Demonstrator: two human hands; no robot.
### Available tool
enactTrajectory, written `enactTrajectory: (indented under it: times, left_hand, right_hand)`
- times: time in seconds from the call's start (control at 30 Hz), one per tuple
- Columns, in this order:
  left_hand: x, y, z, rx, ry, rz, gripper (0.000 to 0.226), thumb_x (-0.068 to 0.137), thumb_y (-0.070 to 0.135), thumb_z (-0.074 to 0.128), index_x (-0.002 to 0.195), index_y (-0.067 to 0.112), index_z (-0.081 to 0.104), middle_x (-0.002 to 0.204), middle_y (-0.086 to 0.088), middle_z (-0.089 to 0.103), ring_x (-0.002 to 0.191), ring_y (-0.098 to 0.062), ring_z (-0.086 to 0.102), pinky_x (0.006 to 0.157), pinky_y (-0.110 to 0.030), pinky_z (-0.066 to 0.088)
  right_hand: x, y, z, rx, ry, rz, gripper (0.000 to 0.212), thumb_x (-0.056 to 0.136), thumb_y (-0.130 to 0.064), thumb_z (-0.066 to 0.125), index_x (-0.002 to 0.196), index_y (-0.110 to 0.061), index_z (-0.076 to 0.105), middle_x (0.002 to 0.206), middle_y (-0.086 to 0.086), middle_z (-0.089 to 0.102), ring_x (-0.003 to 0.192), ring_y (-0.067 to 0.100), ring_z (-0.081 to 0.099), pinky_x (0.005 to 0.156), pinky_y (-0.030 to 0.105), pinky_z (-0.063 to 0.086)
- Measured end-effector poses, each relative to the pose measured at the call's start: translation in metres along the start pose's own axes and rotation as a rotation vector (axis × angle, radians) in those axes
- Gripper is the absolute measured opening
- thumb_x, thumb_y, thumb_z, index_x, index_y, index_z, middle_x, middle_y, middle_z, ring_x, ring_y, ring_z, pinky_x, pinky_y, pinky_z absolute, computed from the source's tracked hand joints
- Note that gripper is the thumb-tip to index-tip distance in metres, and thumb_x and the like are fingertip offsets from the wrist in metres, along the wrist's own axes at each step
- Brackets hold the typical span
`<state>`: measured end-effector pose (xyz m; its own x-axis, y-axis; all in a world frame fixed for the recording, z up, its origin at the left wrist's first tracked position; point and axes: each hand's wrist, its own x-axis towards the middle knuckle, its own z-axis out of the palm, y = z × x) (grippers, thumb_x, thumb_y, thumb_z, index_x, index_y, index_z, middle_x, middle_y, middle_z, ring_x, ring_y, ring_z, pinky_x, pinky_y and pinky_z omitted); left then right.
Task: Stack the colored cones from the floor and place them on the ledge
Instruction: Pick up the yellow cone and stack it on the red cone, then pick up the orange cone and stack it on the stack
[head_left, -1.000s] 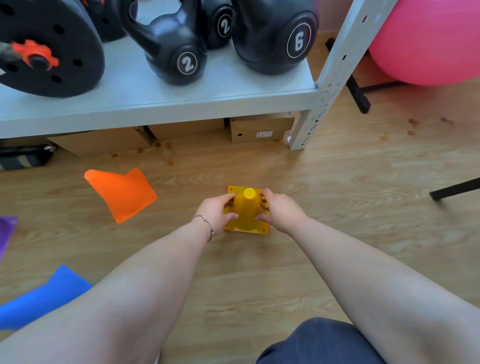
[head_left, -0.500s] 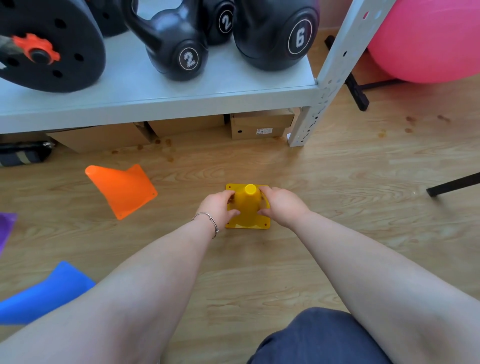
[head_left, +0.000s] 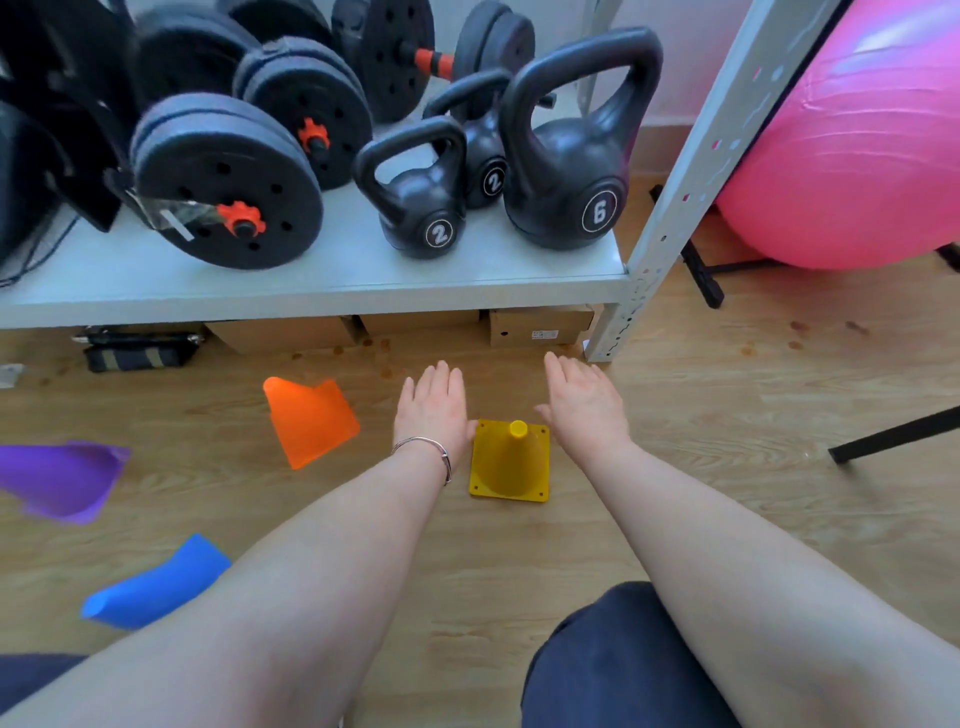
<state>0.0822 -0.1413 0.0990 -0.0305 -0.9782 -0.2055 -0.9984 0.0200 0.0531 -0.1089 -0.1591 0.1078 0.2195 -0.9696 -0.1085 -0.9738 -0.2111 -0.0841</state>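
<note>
Yellow cone (head_left: 510, 462) stands upright on the floor, tip up, right between both hands. Left hand (head_left: 434, 410) and right hand (head_left: 584, 408) are flat, fingers spread, holding nothing. The orange cone (head_left: 310, 421) lies tipped over to the left, nearer the left hand, so that's probably next.

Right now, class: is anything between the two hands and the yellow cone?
Nothing visible. The left hand and right hand are open, flanking the upright yellow cone on bare floor. The orange cone lies off to the left.
</note>
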Motion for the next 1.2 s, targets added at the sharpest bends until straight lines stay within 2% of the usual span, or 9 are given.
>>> enactTrajectory:
  times: [0.2, 0.33, 0.43, 0.53, 0.73, 0.8, 0.9, 1.07, 1.2]
  left_hand:
    - [0.007, -0.012, -0.067, 0.063, 0.121, -0.029, 0.079, 0.090, 0.047, 0.056, 0.151, 0.011, 0.019, 0.162, -0.010, 0.018, 0.150, -0.027, 0.014, 0.122, -0.046, 0.015]
    - [0.010, -0.036, -0.098, 0.101, 0.199, -0.007, 0.072, 0.089, 0.046, 0.057, 0.145, 0.011, 0.028, 0.154, -0.011, 0.030, 0.146, -0.026, 0.023, 0.119, -0.044, 0.021]
    - [0.014, -0.060, -0.120, 0.135, 0.242, 0.009, 0.068, 0.087, 0.047, 0.058, 0.140, 0.011, 0.033, 0.145, -0.009, 0.037, 0.141, -0.026, 0.029, 0.114, -0.043, 0.026]
    - [0.019, -0.088, -0.139, 0.143, 0.272, -0.022, 0.067, 0.086, 0.047, 0.059, 0.138, 0.011, 0.035, 0.140, -0.008, 0.040, 0.137, -0.026, 0.033, 0.112, -0.044, 0.029]
    - [0.010, -0.145, -0.143, 0.157, 0.295, -0.101, 0.073, 0.086, 0.050, 0.059, 0.142, 0.013, 0.032, 0.150, -0.010, 0.037, 0.142, -0.029, 0.031, 0.117, -0.045, 0.027]
    - [0.004, -0.163, -0.138, 0.131, 0.298, -0.135, 0.070, 0.085, 0.051, 0.060, 0.138, 0.012, 0.036, 0.143, -0.009, 0.043, 0.134, -0.028, 0.038, 0.111, -0.042, 0.034]
    - [-0.005, -0.195, -0.122, 0.099, 0.273, -0.167, 0.065, 0.082, 0.053, 0.061, 0.128, 0.013, 0.041, 0.127, -0.007, 0.050, 0.119, -0.027, 0.047, 0.101, -0.039, 0.043]
    - [-0.017, -0.252, -0.083, 0.055, 0.144, -0.272, 0.083, 0.082, 0.058, 0.061, 0.144, 0.011, 0.030, 0.149, -0.009, 0.037, 0.140, -0.028, 0.034, 0.113, -0.040, 0.033]
    - [-0.018, -0.284, -0.048, 0.028, 0.052, -0.331, 0.089, 0.082, 0.059, 0.061, 0.148, 0.011, 0.024, 0.156, -0.010, 0.029, 0.144, -0.028, 0.029, 0.115, -0.039, 0.031]
  right_hand:
    - [0.014, -0.032, -0.050, -0.019, 0.132, 0.007, 0.074, 0.086, -0.038, 0.069, 0.144, -0.006, 0.036, 0.141, 0.013, 0.050, 0.136, 0.032, 0.041, 0.115, 0.045, 0.032]
    - [0.031, -0.058, -0.078, -0.043, 0.214, -0.028, 0.065, 0.076, -0.035, 0.077, 0.128, -0.008, 0.050, 0.118, 0.010, 0.060, 0.116, 0.031, 0.054, 0.099, 0.042, 0.044]
    - [0.041, -0.080, -0.094, -0.033, 0.242, -0.041, 0.060, 0.068, -0.034, 0.079, 0.117, -0.009, 0.054, 0.104, 0.009, 0.061, 0.101, 0.031, 0.057, 0.088, 0.040, 0.046]
    - [0.047, -0.103, -0.104, -0.025, 0.265, -0.063, 0.063, 0.069, -0.035, 0.079, 0.120, -0.009, 0.053, 0.109, 0.008, 0.060, 0.108, 0.031, 0.055, 0.090, 0.041, 0.045]
    - [0.056, -0.144, -0.108, -0.031, 0.253, -0.127, 0.070, 0.083, -0.040, 0.069, 0.140, -0.010, 0.042, 0.132, 0.010, 0.053, 0.127, 0.032, 0.046, 0.105, 0.043, 0.038]
    - [0.061, -0.157, -0.107, -0.040, 0.245, -0.154, 0.069, 0.088, -0.042, 0.064, 0.143, -0.011, 0.038, 0.139, 0.011, 0.048, 0.131, 0.031, 0.041, 0.109, 0.042, 0.035]
    - [0.067, -0.178, -0.102, -0.032, 0.234, -0.183, 0.063, 0.090, -0.044, 0.060, 0.140, -0.014, 0.037, 0.139, 0.010, 0.047, 0.131, 0.030, 0.040, 0.109, 0.042, 0.034]
    - [0.079, -0.209, -0.075, -0.030, 0.199, -0.243, 0.066, 0.086, -0.043, 0.066, 0.138, -0.013, 0.039, 0.125, 0.006, 0.052, 0.120, 0.030, 0.047, 0.100, 0.040, 0.040]
    - [0.091, -0.227, -0.039, -0.038, 0.115, -0.261, 0.075, 0.085, -0.041, 0.068, 0.147, -0.014, 0.034, 0.140, 0.007, 0.048, 0.133, 0.029, 0.042, 0.110, 0.042, 0.035]
